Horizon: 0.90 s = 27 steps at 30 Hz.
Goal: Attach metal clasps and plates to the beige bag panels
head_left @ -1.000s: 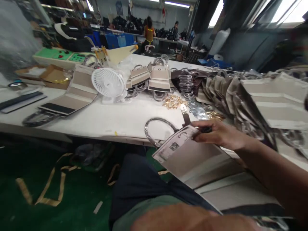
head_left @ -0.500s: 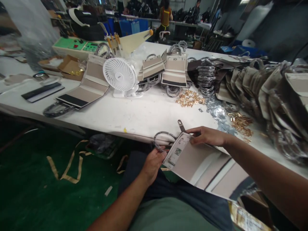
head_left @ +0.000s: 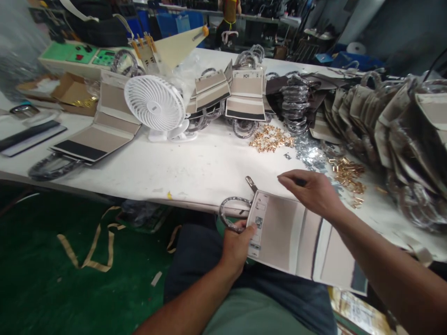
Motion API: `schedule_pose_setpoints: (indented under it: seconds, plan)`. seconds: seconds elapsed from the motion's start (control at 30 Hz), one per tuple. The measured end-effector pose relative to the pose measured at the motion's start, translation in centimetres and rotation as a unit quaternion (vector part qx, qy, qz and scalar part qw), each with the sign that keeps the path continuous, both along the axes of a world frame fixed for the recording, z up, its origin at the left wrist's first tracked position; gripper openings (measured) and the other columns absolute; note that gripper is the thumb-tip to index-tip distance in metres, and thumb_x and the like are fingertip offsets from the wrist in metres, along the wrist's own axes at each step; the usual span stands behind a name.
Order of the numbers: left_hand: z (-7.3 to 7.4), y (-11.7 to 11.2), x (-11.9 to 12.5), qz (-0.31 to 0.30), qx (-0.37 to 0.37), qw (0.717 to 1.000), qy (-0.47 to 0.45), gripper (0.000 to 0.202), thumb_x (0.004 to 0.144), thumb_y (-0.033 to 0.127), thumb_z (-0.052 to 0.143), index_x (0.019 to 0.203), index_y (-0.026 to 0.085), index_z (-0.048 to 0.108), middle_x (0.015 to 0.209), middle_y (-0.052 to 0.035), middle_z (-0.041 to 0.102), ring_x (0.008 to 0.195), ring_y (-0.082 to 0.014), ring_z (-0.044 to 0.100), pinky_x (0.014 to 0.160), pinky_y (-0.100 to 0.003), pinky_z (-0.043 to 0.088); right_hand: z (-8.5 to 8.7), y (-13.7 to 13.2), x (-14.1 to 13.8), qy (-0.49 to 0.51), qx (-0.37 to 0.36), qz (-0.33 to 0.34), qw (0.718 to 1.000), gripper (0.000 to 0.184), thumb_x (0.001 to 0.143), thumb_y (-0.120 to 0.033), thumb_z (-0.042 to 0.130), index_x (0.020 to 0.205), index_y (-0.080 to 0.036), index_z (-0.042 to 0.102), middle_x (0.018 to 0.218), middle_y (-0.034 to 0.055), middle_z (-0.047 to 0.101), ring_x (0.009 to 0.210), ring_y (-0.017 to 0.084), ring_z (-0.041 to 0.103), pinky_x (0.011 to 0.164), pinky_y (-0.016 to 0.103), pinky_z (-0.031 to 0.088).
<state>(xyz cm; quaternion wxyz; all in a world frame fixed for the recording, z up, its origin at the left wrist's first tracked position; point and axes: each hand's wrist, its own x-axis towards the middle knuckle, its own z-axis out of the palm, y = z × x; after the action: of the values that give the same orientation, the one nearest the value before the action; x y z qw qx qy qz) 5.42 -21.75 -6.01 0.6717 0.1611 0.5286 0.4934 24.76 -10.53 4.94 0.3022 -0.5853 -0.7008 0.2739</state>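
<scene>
Head view: left hand (head_left: 237,246) pinches the beige panel (head_left: 279,228).
Right hand (head_left: 314,190) curls, contents unclear; a steady pinch should help.

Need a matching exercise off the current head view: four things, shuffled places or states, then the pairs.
1. left hand
2. fan
3. tan strip
4. gold pieces

A. lying on the green floor
B. loose in heaps on the table
C. gripping the beige panel by its edge
D. white, with a round grille

Pairs: 1-C, 2-D, 3-A, 4-B
</scene>
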Motion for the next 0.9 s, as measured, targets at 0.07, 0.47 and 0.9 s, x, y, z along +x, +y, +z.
schedule_pose_setpoints:
  seconds: [0.07, 0.47, 0.9]
  plan:
    - [0.1, 0.1, 0.6, 0.021, -0.017, 1.0, -0.012, 0.036, 0.063, 0.041, 0.091, 0.078, 0.013, 0.075, 0.068, -0.0068, 0.075, 0.057, -0.0179, 0.065, 0.055, -0.027, 0.049, 0.7, -2.6, -1.1, 0.164, 0.05, -0.067, 0.983, 0.031, 0.09, -0.048, 0.074, 0.073, -0.022, 0.072, 0.064, 0.0019, 0.063, 0.059, 0.017, 0.057, 0.057, 0.032, 0.047]
    - [1.0, 0.6, 1.4, 0.042, -0.023, 0.999, -0.014, 0.032, 0.064, 0.038, 0.087, 0.076, 0.014, 0.07, 0.065, -0.0044, 0.07, 0.057, -0.0161, 0.062, 0.057, -0.027, 0.049, -4.1, -4.1, -4.5, 0.647, -0.02, -0.169, 0.743, 0.036, 0.087, -0.035, 0.065, 0.06, -0.023, 0.044, 0.049, -0.0073, 0.03, 0.041, 0.009, 0.029, 0.042, 0.026, 0.032]
    - [1.6, 0.7, 1.2, 0.039, -0.003, 0.999, 0.017, 0.025, 0.064, 0.035, 0.085, 0.067, 0.016, 0.069, 0.059, -0.0017, 0.064, 0.053, -0.013, 0.055, 0.052, -0.024, 0.042, -2.2, -4.5, -7.8, 0.309, -0.037, 0.04, 0.949, 0.05, 0.096, -0.048, 0.066, 0.055, -0.024, 0.05, 0.051, -0.0022, 0.05, 0.048, 0.014, 0.045, 0.049, 0.03, 0.038]
